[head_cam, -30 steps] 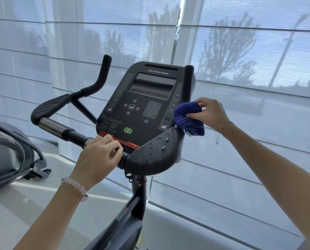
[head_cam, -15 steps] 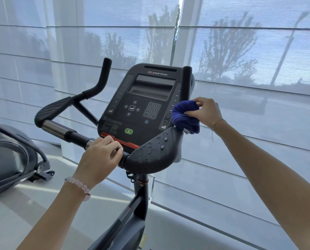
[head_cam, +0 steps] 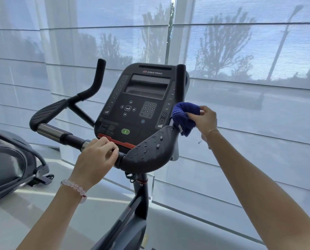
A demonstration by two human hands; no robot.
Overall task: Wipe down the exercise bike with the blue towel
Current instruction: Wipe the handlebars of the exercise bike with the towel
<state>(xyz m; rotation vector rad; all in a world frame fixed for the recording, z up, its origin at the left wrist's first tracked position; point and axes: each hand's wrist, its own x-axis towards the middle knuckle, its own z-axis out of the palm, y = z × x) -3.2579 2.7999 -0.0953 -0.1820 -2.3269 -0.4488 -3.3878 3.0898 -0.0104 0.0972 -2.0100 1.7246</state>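
The black exercise bike's console (head_cam: 141, 103) faces me, with handlebars on both sides. My right hand (head_cam: 203, 120) grips the bunched blue towel (head_cam: 184, 117), wrapped round the base of the upright right handlebar post (head_cam: 180, 82). Just below the towel, the right armrest pad (head_cam: 150, 152) carries several water drops. My left hand (head_cam: 96, 159) grips the horizontal handlebar (head_cam: 67, 137) in front of the console, fingers curled over it. A bead bracelet sits on my left wrist.
Another exercise machine (head_cam: 8, 163) stands on the floor at the left. Windows covered by translucent shades (head_cam: 240, 87) run close behind the bike. The bike's stem (head_cam: 141, 197) drops down between my arms. Pale floor lies below.
My right hand and the towel have shifted slightly up and inward along the base of the right post. My left hand keeps its hold on the bar.
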